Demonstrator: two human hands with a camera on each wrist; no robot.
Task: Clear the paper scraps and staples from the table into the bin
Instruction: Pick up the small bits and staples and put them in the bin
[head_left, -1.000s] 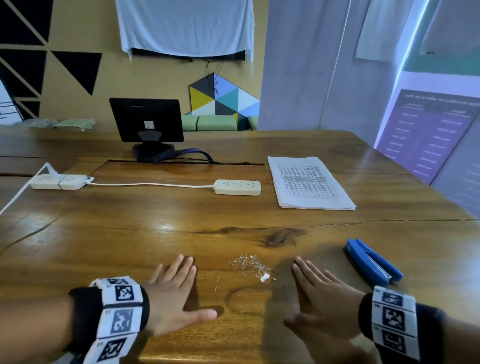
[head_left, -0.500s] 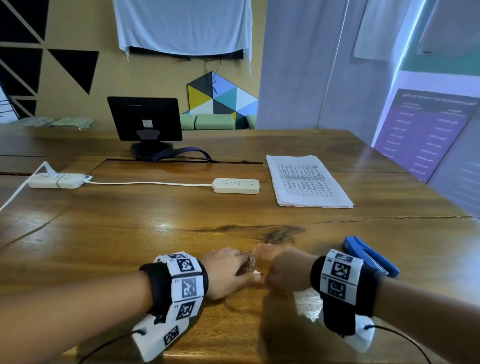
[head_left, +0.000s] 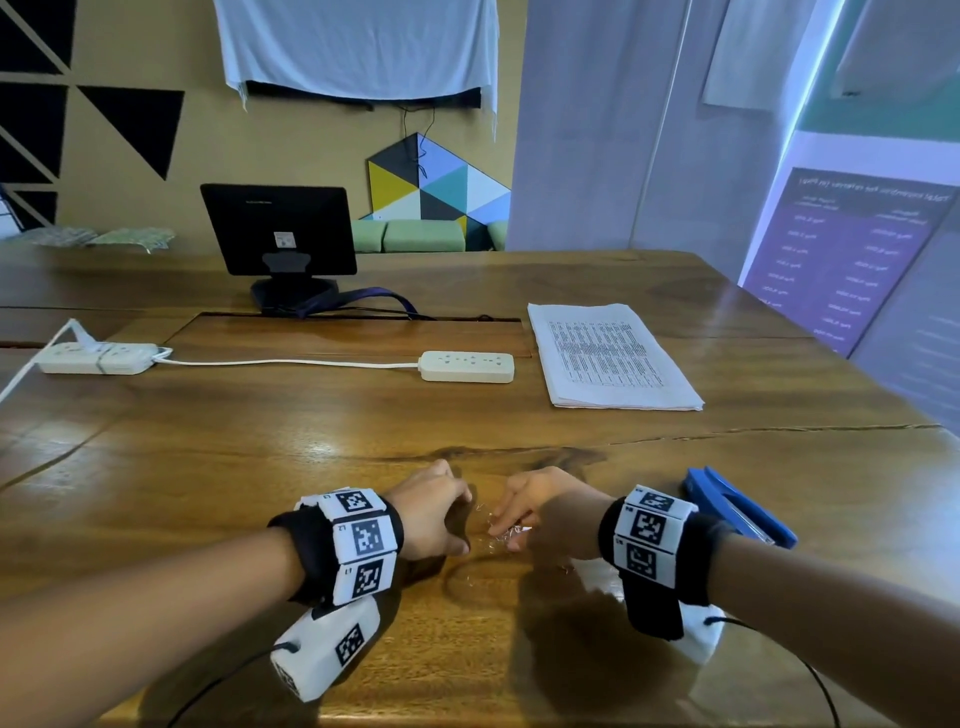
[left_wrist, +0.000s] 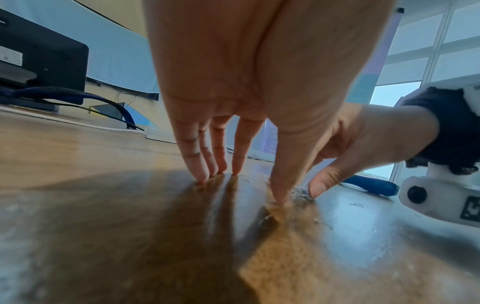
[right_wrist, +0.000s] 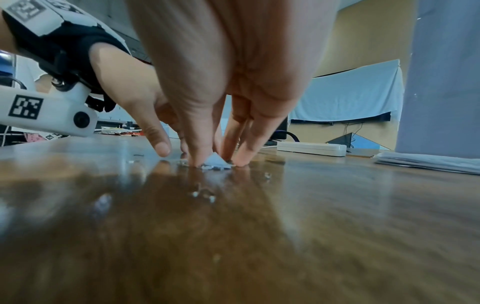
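Note:
A small pile of silver staples (head_left: 492, 532) and a white paper scrap (head_left: 522, 529) lie on the wooden table (head_left: 260, 467) near its front edge. My left hand (head_left: 465, 522) stands on its straight fingertips just left of the pile, thumb down beside it. From the other side, my right hand (head_left: 504, 535) has its fingertips in the pile. In the right wrist view the paper scrap (right_wrist: 215, 160) stands up between the right thumb and fingers (right_wrist: 240, 158), and loose staples (right_wrist: 203, 194) lie nearer the camera. The left wrist view shows the left hand (left_wrist: 246, 186) touching the table next to the staples (left_wrist: 300, 194). No bin is in view.
A blue stapler (head_left: 737, 512) lies just right of my right wrist. Farther back are a stack of printed paper (head_left: 608, 358), two white power strips (head_left: 466, 366) joined by a cord, and a black monitor (head_left: 278, 231). The table edge runs close under my forearms.
Both hands lay flat and apart a second ago. They have since come together around the staples and raised onto their fingertips, then parted slightly, so the pile shows between them.

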